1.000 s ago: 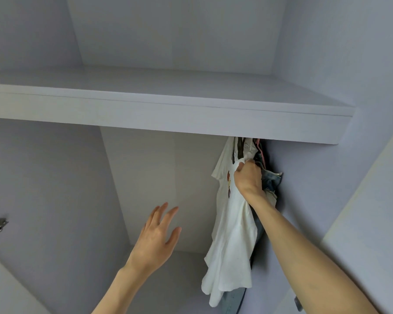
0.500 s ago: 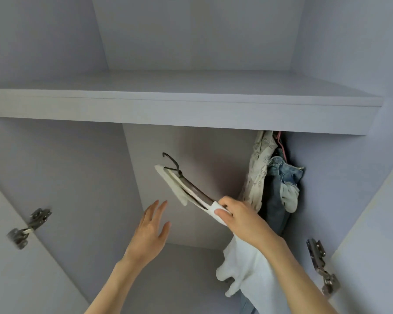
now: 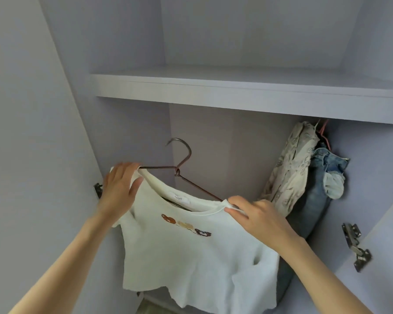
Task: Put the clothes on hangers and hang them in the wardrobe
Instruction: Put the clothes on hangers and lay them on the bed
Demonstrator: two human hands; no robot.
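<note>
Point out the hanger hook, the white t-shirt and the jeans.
hanger hook [image 3: 183, 148]: head view, on the curved top of the hook.
white t-shirt [image 3: 179, 257]: head view, chest below the bear print.
jeans [image 3: 313, 200]: head view, denim leg, hanging right.

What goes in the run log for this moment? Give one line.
stage: shirt on hanger, unhung | left hand: holds white T-shirt shoulder | right hand: pinches other shoulder | hanger hook: free below shelf
</note>
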